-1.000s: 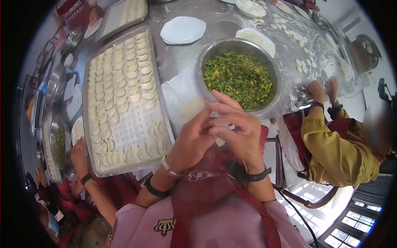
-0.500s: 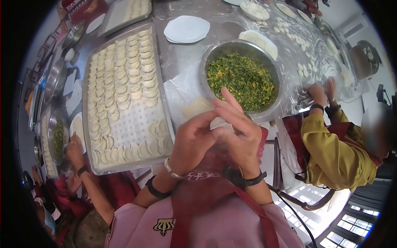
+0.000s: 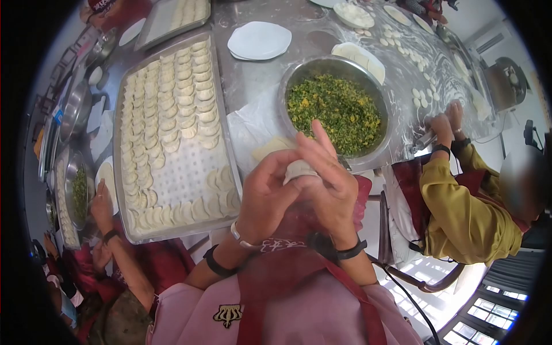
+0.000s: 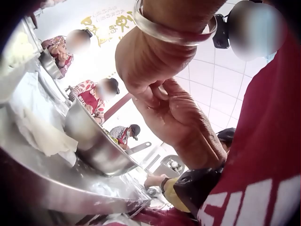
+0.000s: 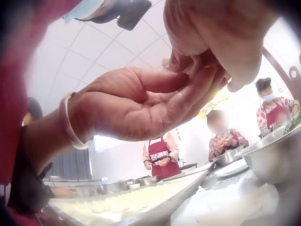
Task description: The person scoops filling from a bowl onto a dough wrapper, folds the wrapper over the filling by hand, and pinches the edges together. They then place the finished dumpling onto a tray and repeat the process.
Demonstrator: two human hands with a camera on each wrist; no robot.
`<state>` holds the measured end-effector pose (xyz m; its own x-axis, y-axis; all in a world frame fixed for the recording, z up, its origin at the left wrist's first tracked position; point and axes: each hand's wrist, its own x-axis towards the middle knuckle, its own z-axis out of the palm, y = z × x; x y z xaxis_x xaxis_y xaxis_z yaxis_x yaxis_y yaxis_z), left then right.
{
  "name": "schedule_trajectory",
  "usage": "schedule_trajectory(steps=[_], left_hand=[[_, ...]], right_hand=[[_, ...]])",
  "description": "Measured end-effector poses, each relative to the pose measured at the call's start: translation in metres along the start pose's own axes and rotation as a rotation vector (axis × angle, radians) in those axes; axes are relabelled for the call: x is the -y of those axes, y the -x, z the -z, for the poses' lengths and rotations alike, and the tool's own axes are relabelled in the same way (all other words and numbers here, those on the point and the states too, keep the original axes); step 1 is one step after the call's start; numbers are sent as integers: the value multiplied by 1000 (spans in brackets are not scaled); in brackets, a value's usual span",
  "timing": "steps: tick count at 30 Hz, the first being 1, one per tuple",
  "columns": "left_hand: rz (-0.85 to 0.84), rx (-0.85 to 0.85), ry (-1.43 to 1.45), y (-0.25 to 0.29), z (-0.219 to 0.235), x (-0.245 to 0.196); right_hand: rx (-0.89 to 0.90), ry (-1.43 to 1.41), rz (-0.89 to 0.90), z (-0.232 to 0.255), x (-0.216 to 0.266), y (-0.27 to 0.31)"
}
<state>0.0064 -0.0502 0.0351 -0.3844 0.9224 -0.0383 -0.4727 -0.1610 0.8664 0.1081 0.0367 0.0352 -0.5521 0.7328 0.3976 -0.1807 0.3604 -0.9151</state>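
Observation:
In the head view a pale dumpling sits between my two hands, its rounded side facing away from me. My left hand holds it from the left, fingers curled and thumb against its near side. From the right, my right hand pinches its edge, with the longer fingers stretched up past it. Both wrist views show the hands meeting, and the dumpling is hidden behind fingers there. Just beyond my hands stand the metal bowl of chopped green and yellow filling and a few dough wrappers.
At the left lies a metal tray with rows of dumplings. White plates rest farther back, and small dough pieces lie on the floured table at right. A person in a yellow sleeve works to my right; another person's arm reaches in at left.
The dumpling, mostly hidden by my fingers at first, now shows between my hands as a folded, rounded shape. My hands stay together and have shifted only slightly.

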Motion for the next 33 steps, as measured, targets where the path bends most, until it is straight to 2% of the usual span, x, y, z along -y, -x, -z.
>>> schedule_trajectory(steps=[1, 4, 7, 10, 13, 16, 19, 22, 25, 28, 33], left_hand=[[-35, 1, -42, -1, 0, 2], [133, 134, -57, 0, 6, -4], [146, 71, 382, 0, 1, -9], [129, 103, 65, -2, 9, -10], [205, 56, 543, -2, 8, -1], [214, 69, 538, 0, 2, 0], [258, 50, 532, 0, 6, 3], [209, 166, 674, -5, 13, 9], [174, 122, 712, -5, 13, 11], [142, 150, 754, -5, 13, 14], [140, 175, 729, -4, 7, 11]], right_hand=[[28, 33, 23, 4, -4, 0], [125, 173, 97, 15, -10, -2], [199, 242, 122, 14, -9, -9], [39, 104, 17, 0, 1, -7], [24, 114, 32, 2, -5, -5], [156, 331, 184, 14, -17, -7], [183, 402, 182, 16, -12, -12], [36, 135, -14, 7, -3, -6], [-89, -74, -40, 5, -12, 2], [-167, -107, -75, 0, -4, 3], [-144, 12, 24, 7, -11, 1]])
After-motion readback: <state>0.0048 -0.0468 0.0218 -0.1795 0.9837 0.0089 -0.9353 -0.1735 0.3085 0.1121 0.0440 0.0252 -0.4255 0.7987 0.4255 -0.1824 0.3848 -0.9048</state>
